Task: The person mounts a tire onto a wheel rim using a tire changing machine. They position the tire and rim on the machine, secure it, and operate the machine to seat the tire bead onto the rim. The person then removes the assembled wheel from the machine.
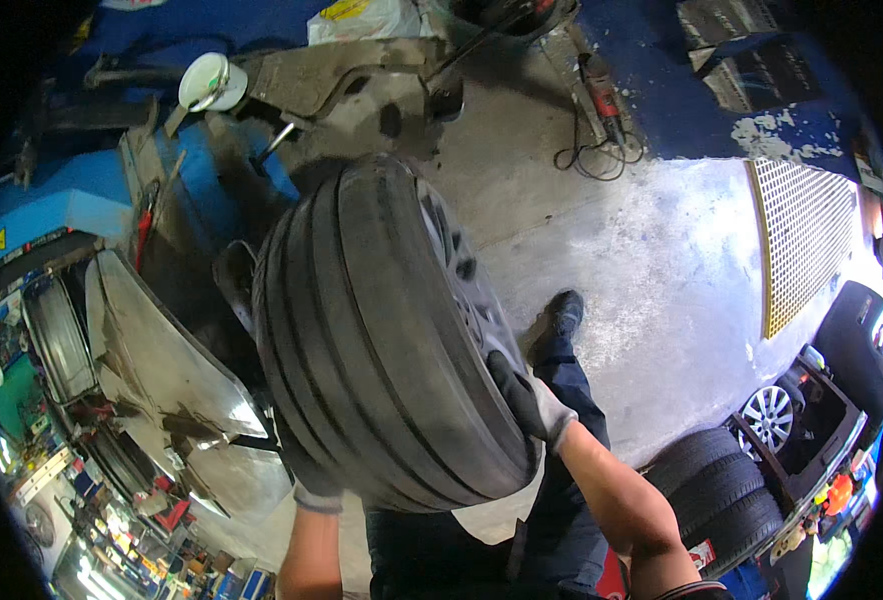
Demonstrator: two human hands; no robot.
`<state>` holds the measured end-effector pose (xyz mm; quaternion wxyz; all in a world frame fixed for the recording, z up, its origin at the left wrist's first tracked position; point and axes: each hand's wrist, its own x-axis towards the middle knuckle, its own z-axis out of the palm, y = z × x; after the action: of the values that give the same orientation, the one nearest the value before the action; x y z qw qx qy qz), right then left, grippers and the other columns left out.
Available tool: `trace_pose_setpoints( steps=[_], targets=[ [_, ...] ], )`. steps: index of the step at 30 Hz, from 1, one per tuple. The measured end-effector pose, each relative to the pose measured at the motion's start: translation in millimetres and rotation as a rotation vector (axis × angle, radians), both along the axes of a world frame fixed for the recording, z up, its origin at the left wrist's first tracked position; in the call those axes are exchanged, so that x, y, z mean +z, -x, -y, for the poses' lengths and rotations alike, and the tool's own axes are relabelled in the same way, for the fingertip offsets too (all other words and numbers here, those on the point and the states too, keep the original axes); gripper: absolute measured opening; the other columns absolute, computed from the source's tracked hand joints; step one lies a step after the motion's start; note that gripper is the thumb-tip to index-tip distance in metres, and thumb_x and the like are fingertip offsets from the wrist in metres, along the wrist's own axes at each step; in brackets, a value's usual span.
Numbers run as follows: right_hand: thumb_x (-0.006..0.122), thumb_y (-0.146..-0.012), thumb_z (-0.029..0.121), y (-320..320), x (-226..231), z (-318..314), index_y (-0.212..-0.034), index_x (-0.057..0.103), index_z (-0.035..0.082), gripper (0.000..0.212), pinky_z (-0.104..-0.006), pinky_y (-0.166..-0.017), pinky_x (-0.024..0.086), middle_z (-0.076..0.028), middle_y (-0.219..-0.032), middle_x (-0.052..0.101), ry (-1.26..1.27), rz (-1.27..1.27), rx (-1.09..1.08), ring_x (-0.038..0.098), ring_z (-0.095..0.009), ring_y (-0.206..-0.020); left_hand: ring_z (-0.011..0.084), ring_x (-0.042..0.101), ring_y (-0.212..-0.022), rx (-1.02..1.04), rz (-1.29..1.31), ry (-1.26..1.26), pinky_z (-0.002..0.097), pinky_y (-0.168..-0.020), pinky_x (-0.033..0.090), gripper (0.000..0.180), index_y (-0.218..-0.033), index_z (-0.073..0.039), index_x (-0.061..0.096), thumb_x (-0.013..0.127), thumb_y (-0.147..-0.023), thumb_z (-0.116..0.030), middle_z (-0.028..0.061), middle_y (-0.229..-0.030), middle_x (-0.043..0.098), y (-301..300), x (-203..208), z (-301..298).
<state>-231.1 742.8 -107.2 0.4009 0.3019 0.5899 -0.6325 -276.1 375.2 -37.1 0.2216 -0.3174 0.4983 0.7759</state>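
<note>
"That big wheel (pixel 361 340) is closest, filling the middle of the view, grooved tread toward us. Where is it exactly?"

"In front of the person's dark trousers (pixel 571 400), between the two hands, tilted a little, with its spokes (pixel 451 250) facing right. I can't tell whether its underside touches the floor (pixel 651 280)."

"And the right hand (pixel 531 405)?"

"In a grey and black glove, at the wheel's lower right edge. The fingers are bent over the rim side, partly closed, gripping it there."

"The left hand (pixel 313 488)?"

"Gloved too, against the wheel's lower left side. Most of it is hidden or too dark, so I can't tell how far the fingers are open."

"What's on the left?"

"A large, dirty metal panel (pixel 151 345) stands near the wheel. Farther up are a red-handled tool (pixel 146 222), a hammer (pixel 273 147) and a white bucket (pixel 223 88)."

"And on the right?"

"A red and black power tool (pixel 601 95), upper right of the wheel, its cord looped on the floor. A yellow-edged grate (pixel 806 235) is farther right. Below that, a row of tires (pixel 706 490) sits beside a silver hubcap (pixel 766 417). One dark shoe (pixel 565 312) shows just right of the wheel."
</note>
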Motion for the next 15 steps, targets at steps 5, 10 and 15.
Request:
trace_pose_setpoints(
  steps=[5, 10, 15],
  targets=[
    [0.044, -0.109, 0.050, 99.0, -19.8, 1.9, -0.145, 0.060, 0.004, 0.060, -0.0390, -0.115, 0.039, -0.021, -0.144, 0.063, 0.009, -0.167, -0.008, 0.056, -0.033, -0.137, 0.0373, 0.042, -0.147, -0.264, -0.354, 0.821, 0.0508, -0.124, 0.029, 0.067, -0.159, -0.002, 0.039, 0.051, -0.108, -0.045, 0.0178, -0.165, 0.038, 46.9, 26.0, -94.6],
    [0.044, -0.109, 0.044, 134.2, -52.4, 3.2, -0.144, 0.059, 0.004, 0.055, -0.0421, -0.109, 0.045, -0.022, -0.139, 0.066, 0.016, -0.149, 0.089, 0.061, -0.034, -0.130, 0.0475, 0.042, -0.147, -1.110, -0.938, 1.616, 0.0652, -0.118, 0.035, 0.086, -0.146, 0.007, 0.051, 0.063, -0.093, -0.059, 0.0277, -0.156, 0.047, 70.3, 31.3, -124.5],
    [0.045, -0.110, 0.038, 225.9, -84.3, -60.3, -0.144, 0.058, 0.004, 0.050, -0.0452, -0.103, 0.051, -0.024, -0.135, 0.068, -0.433, -0.367, 0.447, 0.066, -0.035, -0.123, 0.0527, 0.047, -0.141, -1.025, -0.911, 1.518, 0.0674, -0.117, 0.034, 0.086, -0.143, 0.010, 0.055, 0.061, -0.092, -0.059, 0.0294, -0.151, 0.052, 111.3, 27.6, -124.0]
  ],
)
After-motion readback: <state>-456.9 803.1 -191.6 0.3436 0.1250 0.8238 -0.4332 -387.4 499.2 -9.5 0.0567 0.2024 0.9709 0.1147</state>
